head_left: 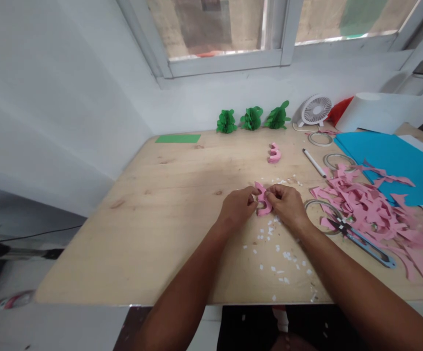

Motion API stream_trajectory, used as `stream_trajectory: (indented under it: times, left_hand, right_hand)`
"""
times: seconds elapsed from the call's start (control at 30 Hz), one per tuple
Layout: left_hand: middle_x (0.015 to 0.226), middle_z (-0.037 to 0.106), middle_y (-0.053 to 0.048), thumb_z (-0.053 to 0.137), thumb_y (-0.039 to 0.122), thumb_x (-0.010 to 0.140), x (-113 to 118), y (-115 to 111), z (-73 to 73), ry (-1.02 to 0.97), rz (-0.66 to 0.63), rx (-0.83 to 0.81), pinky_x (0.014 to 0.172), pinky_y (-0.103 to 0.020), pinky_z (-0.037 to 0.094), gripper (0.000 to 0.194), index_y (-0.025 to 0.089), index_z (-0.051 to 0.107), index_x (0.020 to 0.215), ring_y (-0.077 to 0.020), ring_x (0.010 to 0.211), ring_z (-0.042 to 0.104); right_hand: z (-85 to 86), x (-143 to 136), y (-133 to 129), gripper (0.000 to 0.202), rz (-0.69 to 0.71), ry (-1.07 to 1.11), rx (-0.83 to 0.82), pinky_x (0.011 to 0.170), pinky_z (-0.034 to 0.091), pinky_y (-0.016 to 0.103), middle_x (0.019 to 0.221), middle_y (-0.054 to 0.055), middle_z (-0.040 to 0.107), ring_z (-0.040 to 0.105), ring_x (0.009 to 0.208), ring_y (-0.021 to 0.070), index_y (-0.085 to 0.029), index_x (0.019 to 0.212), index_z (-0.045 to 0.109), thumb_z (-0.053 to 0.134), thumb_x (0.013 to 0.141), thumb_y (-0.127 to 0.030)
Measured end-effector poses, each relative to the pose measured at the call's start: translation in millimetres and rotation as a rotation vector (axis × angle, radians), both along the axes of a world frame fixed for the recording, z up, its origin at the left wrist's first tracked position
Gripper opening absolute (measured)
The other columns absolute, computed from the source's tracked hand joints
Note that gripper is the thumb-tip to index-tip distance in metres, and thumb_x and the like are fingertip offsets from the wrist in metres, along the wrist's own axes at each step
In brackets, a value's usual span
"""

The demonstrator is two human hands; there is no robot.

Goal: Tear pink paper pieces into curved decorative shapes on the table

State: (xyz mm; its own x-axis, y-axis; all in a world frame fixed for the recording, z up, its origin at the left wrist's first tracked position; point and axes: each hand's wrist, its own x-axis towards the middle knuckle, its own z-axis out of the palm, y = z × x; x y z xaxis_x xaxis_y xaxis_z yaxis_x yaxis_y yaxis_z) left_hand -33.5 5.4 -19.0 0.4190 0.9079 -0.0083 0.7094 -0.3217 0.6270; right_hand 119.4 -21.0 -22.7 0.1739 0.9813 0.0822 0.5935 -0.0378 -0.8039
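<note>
Between my two hands is a pink paper cutout (264, 209), curved like the figure 3, lying low over the wooden table. My left hand (238, 207) pinches its left edge with thumb and fingertips. On the other side, my right hand (286, 202) has its fingers closed on the upper right part. My fingers cover some of the cutout. Farther back lies a similar stack of pink curved paper (274, 154). Small white paper bits (287, 255) are scattered in front of my hands.
Pink paper scraps (372, 207) are heaped at right with blue-handled scissors (365, 240), tape rolls (320, 139), a white pen (314, 163) and blue sheets (397, 163). Along the wall stand green paper shapes (251, 118) and a small fan (315, 110). A green strip (178, 139) lies back left.
</note>
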Motion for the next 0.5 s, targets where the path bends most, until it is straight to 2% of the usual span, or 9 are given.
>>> stream_trajectory:
  times: [0.5]
  left_hand:
    - [0.075,0.065,0.000,0.051,0.022,0.074,4.9,-1.5,4.2,0.060,0.052,0.009,0.066,-0.024,0.042,0.023,0.023,0.064,0.092,-0.0139,0.073,0.057]
  right_hand:
    - [1.7,-1.5,-1.3,0.017,0.005,-0.002,-0.004,0.051,0.035,0.022,0.052,-0.001,0.057,0.051,0.051,0.0121,-0.018,0.060,0.060,0.049,0.071,-0.026]
